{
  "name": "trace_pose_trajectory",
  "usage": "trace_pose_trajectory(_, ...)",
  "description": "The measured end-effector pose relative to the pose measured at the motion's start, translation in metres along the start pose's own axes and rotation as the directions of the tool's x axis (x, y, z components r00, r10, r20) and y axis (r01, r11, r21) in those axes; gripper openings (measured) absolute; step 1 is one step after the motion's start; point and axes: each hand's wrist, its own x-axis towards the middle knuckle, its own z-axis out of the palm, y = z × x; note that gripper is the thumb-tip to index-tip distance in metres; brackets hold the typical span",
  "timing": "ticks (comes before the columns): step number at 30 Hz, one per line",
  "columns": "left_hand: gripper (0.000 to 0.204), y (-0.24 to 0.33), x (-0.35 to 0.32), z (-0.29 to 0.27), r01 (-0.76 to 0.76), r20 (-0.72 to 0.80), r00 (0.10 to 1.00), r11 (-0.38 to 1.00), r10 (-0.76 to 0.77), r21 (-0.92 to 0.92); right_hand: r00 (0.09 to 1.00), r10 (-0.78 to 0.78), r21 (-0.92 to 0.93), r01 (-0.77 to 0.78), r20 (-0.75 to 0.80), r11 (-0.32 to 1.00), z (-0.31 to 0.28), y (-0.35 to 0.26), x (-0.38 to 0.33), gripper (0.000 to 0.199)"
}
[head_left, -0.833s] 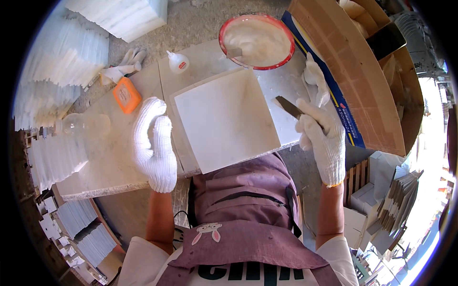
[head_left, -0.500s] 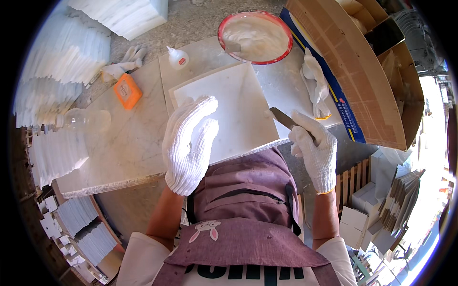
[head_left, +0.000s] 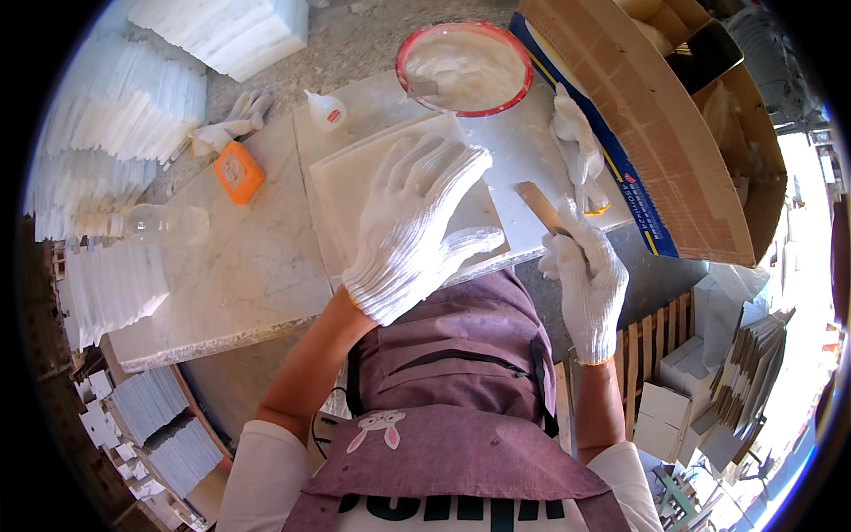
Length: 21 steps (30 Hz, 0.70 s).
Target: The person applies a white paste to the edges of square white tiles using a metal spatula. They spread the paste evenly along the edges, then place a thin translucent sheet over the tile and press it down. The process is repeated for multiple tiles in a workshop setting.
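Observation:
My left hand (head_left: 417,222), in a white knit glove, is open over a pale square tile (head_left: 341,182), palm down with the fingers stretched out. Whether it touches the tile I cannot tell. At the table's right front, my gloved right hand (head_left: 585,275) is closed around a putty knife (head_left: 539,206); its flat blade points up and to the left. The tile lies on a marble-like tabletop (head_left: 239,266). Beyond it stands a red-rimmed basin (head_left: 403,66) of creamy white paste with a scraper-like piece in it.
Near the tile stand a white squeeze bottle (head_left: 326,110) and an orange container (head_left: 238,172). A spare white glove (head_left: 576,146) lies beside a large cardboard box (head_left: 656,115). A clear bottle (head_left: 167,223) lies by stacked white slabs (head_left: 124,89) on the left.
My left hand has moved right across the tile and turned flat, fingers spread. The putty knife in my right hand has tilted more upright.

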Motion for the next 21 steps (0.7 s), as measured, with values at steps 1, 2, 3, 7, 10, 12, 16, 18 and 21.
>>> trace_pose_trajectory(1,0.066,0.001,0.005,0.004,-0.022,0.01,1.0,0.999,0.022,0.045,0.999,0.041,0.052,-0.041,0.0,0.998,-0.001,0.001,-0.001,0.036)
trace_pose_trajectory(2,0.064,0.001,0.01,0.007,-0.044,0.021,0.999,0.995,0.042,0.09,0.997,0.081,0.103,-0.081,0.004,0.991,-0.002,0.002,-0.001,0.039)
trace_pose_trajectory(3,0.063,0.001,0.015,0.01,-0.067,0.036,0.997,0.989,0.062,0.135,0.993,0.117,0.191,-0.116,0.01,0.975,-0.003,0.001,-0.001,0.041)
trace_pose_trajectory(7,0.058,-0.021,0.027,0.018,-0.071,-0.077,0.994,0.997,0.073,0.029,0.979,0.19,0.367,-0.202,0.069,0.908,-0.011,0.002,0.0,0.05)
trace_pose_trajectory(10,0.054,-0.037,0.025,0.011,-0.036,-0.121,0.992,0.999,0.036,0.007,0.973,0.21,0.407,-0.233,0.1,0.883,-0.013,0.007,0.001,0.047)
trace_pose_trajectory(12,0.054,-0.018,0.017,0.003,-0.09,-0.026,0.995,0.991,0.093,0.1,0.966,0.237,0.432,-0.26,0.108,0.864,-0.01,0.003,0.004,0.044)
trace_pose_trajectory(16,0.046,-0.008,-0.004,-0.005,-0.108,0.095,0.988,0.981,0.124,-0.16,0.966,0.224,0.189,-0.246,0.128,0.951,0.002,-0.018,0.004,0.036)
trace_pose_trajectory(18,0.04,-0.008,-0.011,-0.012,0.015,0.017,1.0,0.972,-0.011,-0.236,0.972,-0.197,-0.157,0.216,0.126,0.964,0.003,-0.004,0.007,0.033)
trace_pose_trajectory(21,0.045,-0.015,-0.016,-0.014,0.097,-0.033,0.994,0.985,-0.103,-0.14,0.979,-0.201,-0.155,0.205,0.042,0.966,0.001,-0.003,0.005,0.031)
